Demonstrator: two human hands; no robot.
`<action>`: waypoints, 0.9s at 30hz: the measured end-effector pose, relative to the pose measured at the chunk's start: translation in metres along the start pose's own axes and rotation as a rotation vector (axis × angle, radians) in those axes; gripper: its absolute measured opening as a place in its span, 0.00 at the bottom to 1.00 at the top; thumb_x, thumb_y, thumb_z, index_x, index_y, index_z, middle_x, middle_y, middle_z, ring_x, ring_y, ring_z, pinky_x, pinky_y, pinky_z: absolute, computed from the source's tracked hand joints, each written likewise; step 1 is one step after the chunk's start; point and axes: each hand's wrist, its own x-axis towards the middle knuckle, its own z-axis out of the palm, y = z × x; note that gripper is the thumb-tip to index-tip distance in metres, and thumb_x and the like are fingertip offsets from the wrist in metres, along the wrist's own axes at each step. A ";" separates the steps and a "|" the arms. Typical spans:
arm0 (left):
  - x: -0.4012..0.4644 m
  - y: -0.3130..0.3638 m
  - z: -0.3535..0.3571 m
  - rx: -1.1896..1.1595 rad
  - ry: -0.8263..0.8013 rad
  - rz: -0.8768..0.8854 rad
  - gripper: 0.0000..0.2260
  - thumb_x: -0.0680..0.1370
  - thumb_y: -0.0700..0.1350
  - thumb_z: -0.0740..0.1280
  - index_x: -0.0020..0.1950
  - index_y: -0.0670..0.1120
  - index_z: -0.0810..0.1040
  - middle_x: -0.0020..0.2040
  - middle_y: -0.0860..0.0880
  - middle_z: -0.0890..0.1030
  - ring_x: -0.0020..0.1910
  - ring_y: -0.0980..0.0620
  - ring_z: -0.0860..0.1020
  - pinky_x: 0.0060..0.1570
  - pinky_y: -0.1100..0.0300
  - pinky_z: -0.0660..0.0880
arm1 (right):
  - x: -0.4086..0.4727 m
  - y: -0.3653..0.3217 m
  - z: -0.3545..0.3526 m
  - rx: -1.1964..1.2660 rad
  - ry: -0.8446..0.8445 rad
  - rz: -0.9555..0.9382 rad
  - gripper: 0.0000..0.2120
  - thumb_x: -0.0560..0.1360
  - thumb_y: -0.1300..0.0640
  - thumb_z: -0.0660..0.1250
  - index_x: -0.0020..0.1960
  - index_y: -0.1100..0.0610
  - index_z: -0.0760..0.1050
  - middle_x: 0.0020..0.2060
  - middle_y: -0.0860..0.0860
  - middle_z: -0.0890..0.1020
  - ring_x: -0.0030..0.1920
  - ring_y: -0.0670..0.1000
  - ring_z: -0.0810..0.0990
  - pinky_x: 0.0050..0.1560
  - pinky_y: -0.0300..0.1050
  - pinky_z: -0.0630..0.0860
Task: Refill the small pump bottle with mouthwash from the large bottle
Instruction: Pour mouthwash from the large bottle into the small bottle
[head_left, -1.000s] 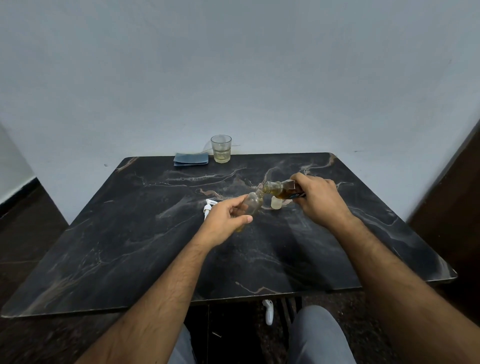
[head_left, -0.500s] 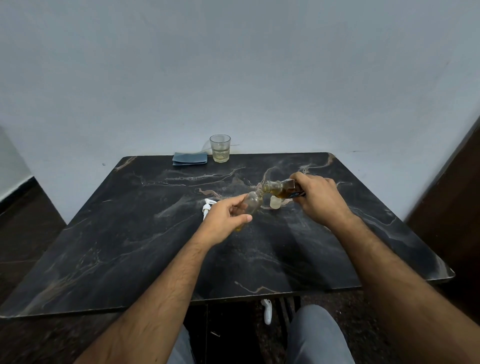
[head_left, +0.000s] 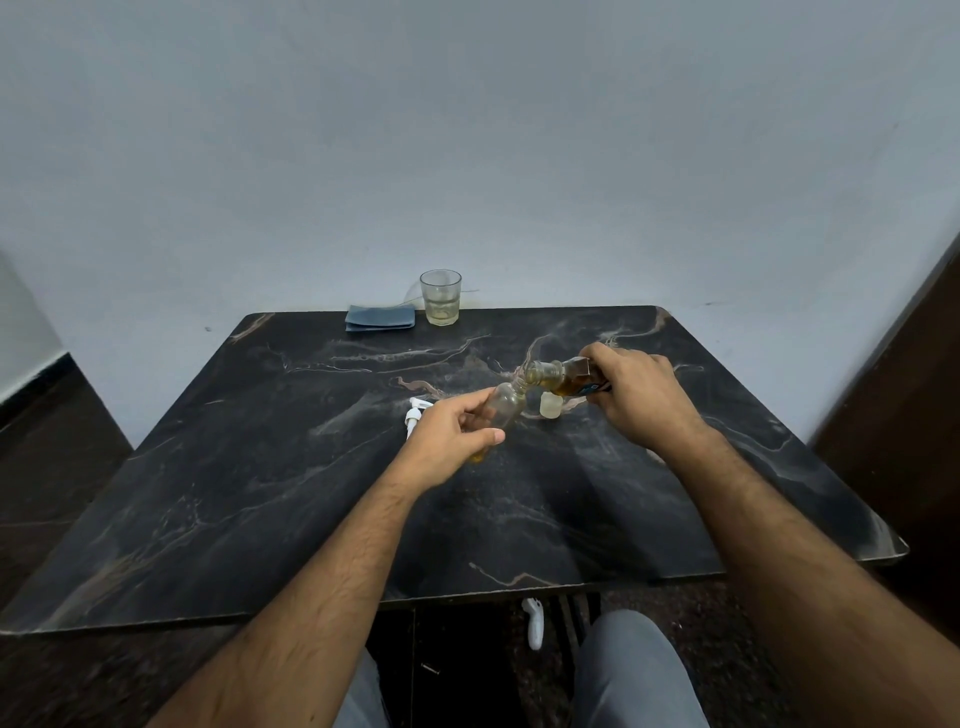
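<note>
- Pouring is the step in hand, judging by how the two bottles meet mouth to mouth above the counter
- Left hand wraps its grip round the small pump bottle, thumb across the front and fingers behind; the bottle leans with its open neck up and toward the large bottle, probably so the mouthwash runs down the inner wall
- Right hand has its grip clamped on the body of the large bottle, tipped almost level so its neck touches the small bottle's mouth; amber liquid shows inside near the neck
- A little amber liquid sits at the bottom of the small bottle, so the refill looks barely begun
- White pump head lies on the counter just left of the small bottle, off so the neck stays open
- Pale cap, likely the large bottle's, stands just below that bottle's neck
- Drinking glass and folded blue cloth sit well behind the small bottle, at the far edge
</note>
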 end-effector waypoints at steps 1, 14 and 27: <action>0.000 0.000 0.000 -0.003 -0.001 0.000 0.26 0.74 0.35 0.72 0.68 0.55 0.73 0.48 0.57 0.81 0.48 0.57 0.78 0.48 0.62 0.80 | 0.000 0.000 0.000 -0.001 -0.001 0.001 0.17 0.76 0.58 0.69 0.62 0.48 0.69 0.54 0.48 0.81 0.56 0.54 0.77 0.61 0.57 0.67; 0.000 0.003 0.000 0.021 -0.008 0.006 0.26 0.74 0.36 0.73 0.69 0.54 0.73 0.50 0.57 0.82 0.51 0.55 0.80 0.48 0.67 0.79 | 0.000 -0.001 -0.007 -0.020 -0.016 0.007 0.17 0.77 0.57 0.69 0.62 0.48 0.69 0.55 0.48 0.81 0.57 0.53 0.77 0.63 0.57 0.67; 0.000 0.004 0.000 0.030 -0.018 0.004 0.26 0.75 0.35 0.72 0.70 0.51 0.73 0.53 0.49 0.83 0.51 0.53 0.79 0.46 0.70 0.78 | -0.002 -0.003 -0.010 -0.041 -0.031 0.006 0.17 0.77 0.56 0.69 0.62 0.48 0.69 0.56 0.48 0.81 0.58 0.53 0.77 0.64 0.58 0.67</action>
